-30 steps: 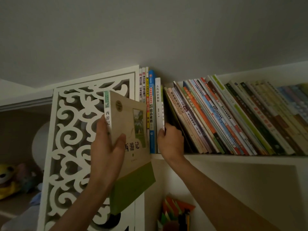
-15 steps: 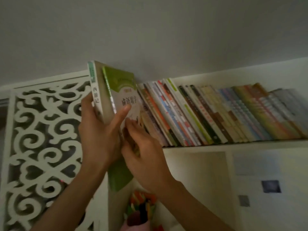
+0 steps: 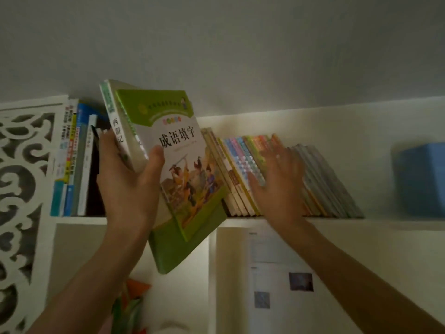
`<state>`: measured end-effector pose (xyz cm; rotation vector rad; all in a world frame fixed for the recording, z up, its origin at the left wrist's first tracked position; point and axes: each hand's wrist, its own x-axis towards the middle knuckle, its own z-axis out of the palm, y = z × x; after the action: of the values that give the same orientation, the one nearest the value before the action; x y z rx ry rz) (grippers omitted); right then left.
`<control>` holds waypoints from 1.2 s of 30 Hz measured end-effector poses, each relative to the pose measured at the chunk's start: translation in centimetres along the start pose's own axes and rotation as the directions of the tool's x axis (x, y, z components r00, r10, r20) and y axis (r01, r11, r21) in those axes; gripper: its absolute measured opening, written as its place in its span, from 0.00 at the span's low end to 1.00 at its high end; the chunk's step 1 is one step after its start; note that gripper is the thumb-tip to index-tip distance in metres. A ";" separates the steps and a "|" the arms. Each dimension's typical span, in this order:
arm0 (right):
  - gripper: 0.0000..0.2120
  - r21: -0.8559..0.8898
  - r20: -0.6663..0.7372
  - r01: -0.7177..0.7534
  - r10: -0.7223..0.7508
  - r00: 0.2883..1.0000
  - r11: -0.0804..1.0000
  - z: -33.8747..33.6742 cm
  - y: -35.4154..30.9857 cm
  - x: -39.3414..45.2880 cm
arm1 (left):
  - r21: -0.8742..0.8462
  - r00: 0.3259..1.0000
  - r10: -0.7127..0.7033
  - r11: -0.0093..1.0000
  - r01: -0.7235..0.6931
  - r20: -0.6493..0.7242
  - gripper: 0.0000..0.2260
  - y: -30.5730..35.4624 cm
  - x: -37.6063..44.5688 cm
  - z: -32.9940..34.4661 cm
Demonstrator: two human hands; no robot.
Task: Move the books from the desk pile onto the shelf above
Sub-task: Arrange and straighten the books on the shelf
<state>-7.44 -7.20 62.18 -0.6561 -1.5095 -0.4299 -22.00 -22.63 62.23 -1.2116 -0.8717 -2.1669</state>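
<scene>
- Left hand (image 3: 127, 189) is clamped on two books held together in front of the shelf (image 3: 313, 221), near its left part: thumb across the cover of the green book (image 3: 183, 165), fingers behind the thicker book (image 3: 118, 126).
- Both tilt right, lower corners hanging below the shelf's front edge.
- Right hand (image 3: 277, 186) is spread flat, grasping nothing, pressed on the leaning row of books (image 3: 240, 169).
- A gap shows between that row and the upright books (image 3: 72, 160) at the shelf's left end.
- Handling guess: paperbacks, fairly stiff, moderate weight as a pair; glossy covers could slide against each other.
- Best hold looks like mid-spine, pinching both covers.
- Risk: the front book slipping out as they tip in.
</scene>
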 end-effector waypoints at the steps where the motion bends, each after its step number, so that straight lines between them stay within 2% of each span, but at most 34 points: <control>1: 0.27 -0.113 -0.013 -0.045 0.044 0.999 0.993 -0.8 2.2 0.8 | 0.009 1.000 0.011 1.000 -0.011 0.002 0.14 0.4 -0.4 0.9; 3: 0.35 -0.228 -0.013 -0.154 0.155 0.988 0.961 -2.8 6.0 2.2 | 0.031 0.999 0.037 0.999 -0.037 -0.002 0.14 1.1 -1.0 2.4; 5: 0.45 -0.259 0.108 -0.259 0.294 0.950 0.930 -4.2 8.6 2.9 | 0.033 0.999 0.049 0.998 -0.049 -0.013 0.15 1.6 -1.5 4.0; 8: 0.51 -0.270 0.305 -0.287 0.364 0.880 0.919 -4.0 11.0 2.1 | 0.006 1.000 0.020 1.000 -0.019 -0.024 0.15 1.9 -2.0 6.0; 11: 0.44 -0.066 0.372 -0.364 0.361 0.855 0.929 -3.5 12.4 1.6 | -0.037 1.000 -0.009 0.999 0.008 -0.015 0.16 1.7 -2.6 7.1; 14: 0.34 -0.040 0.377 -0.357 0.345 0.859 0.933 -3.6 12.9 1.9 | -0.051 1.000 -0.022 0.998 0.021 -0.021 0.16 1.6 -3.1 7.7; 19: 0.32 -0.034 0.369 -0.342 0.330 0.869 0.939 -3.6 13.3 2.2 | -0.054 0.999 -0.035 0.998 0.033 -0.030 0.13 1.4 -3.0 8.0; 22: 0.34 -0.043 0.414 -0.361 0.345 0.842 0.932 -3.1 13.6 2.2 | -0.070 0.998 -0.048 0.997 0.046 -0.037 0.15 1.0 -2.9 7.8; 23: 0.37 -0.071 0.375 -0.325 0.327 0.868 0.943 -2.8 13.6 2.1 | -0.078 0.998 -0.056 0.996 0.053 -0.040 0.15 0.9 -2.9 7.8; 25: 0.38 -0.093 0.164 -0.165 0.178 0.970 0.982 -2.8 12.4 1.8 | -0.096 0.996 -0.076 0.993 0.072 -0.041 0.15 0.7 -2.7 7.6; 26: 0.36 -0.021 0.045 -0.067 0.068 0.997 0.998 -3.4 11.1 1.5 | -0.103 0.996 -0.083 0.992 0.079 -0.038 0.15 0.6 -2.7 7.6; 27: 0.34 0.123 -0.008 0.020 -0.020 1.000 0.992 -3.8 9.5 1.4 | -0.108 0.995 -0.090 0.991 0.085 -0.037 0.15 0.5 -2.6 7.6; 28: 0.30 0.329 0.040 0.061 -0.078 0.996 0.942 -4.7 7.3 1.2 | -0.109 0.995 -0.096 0.990 0.091 -0.035 0.15 0.4 -2.6 7.7; 29: 0.27 0.531 0.183 0.017 -0.135 0.974 0.847 -5.1 4.9 1.0 | -0.114 0.995 -0.099 0.989 0.095 -0.029 0.14 0.5 -2.6 7.8; 30: 0.25 0.647 0.333 -0.063 -0.207 0.920 0.760 -5.0 2.9 0.6 | -0.127 0.995 -0.100 0.987 0.097 -0.017 0.14 0.6 -2.6 7.9; 31: 0.27 0.689 0.398 -0.091 -0.271 0.876 0.719 -4.4 1.2 0.3 | -0.151 0.995 -0.096 0.984 0.095 0.000 0.14 0.7 -2.7 8.1; 32: 0.31 0.653 0.397 -0.027 -0.311 0.864 0.757 -3.4 0.1 -0.1 | -0.178 0.996 -0.085 0.980 0.087 0.019 0.14 1.0 -2.8 8.3; 34: 0.38 0.562 0.330 0.073 -0.305 0.893 0.824 -1.9 -0.8 -0.8 | -0.219 0.997 -0.062 0.973 0.071 0.048 0.15 1.4 -3.0 8.6; 36: 0.34 0.527 0.264 0.148 -0.327 0.908 0.837 -1.8 -0.2 -0.9 | -0.236 0.997 -0.056 0.969 0.069 0.062 0.14 1.4 -3.0 9.0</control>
<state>-6.19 -8.64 61.37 -0.1256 -1.9568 -0.0955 -14.65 -16.61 63.56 -1.3802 -0.6937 -2.3521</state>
